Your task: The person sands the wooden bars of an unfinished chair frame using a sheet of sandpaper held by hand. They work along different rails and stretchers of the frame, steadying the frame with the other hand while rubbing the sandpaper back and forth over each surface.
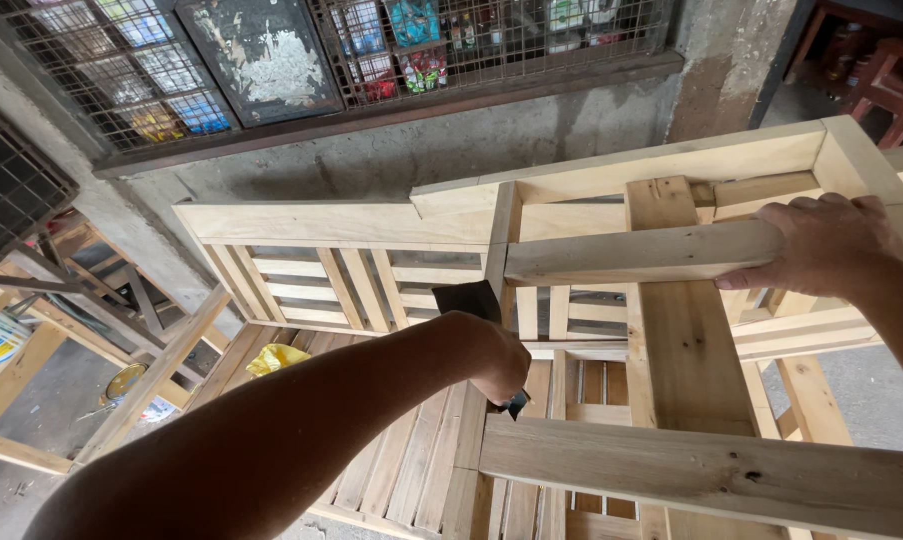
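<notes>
Wooden rail (641, 253), a pale unfinished plank, runs across the upper right of what we see from the head camera, lying level within a large bare-wood furniture frame (371, 225) that fills the middle of the scene. Our right hand (821, 245) rests on the rail's right end, palm down, fingers curled over the plank's top and far edge in a firm hold. Our left hand (496, 362) reaches in from the near left, forearm stretched across the lower half of the view, and is closed in a fist around the handle of a dark-bladed tool (468, 300); the flat dark blade rises just beyond the knuckles, close to an upright post (499, 250) where the rail's left end meets the frame. We cannot tell exactly what kind of tool it is. Nearer to us, another thick plank (711, 475) crosses the lower right. Below the frame lies a slatted wooden panel (411, 460), with a crumpled yellow scrap (276, 358) at its far left. Beyond stands a grey concrete wall (421, 150) topped by a wire-mesh window (491, 35).
</notes>
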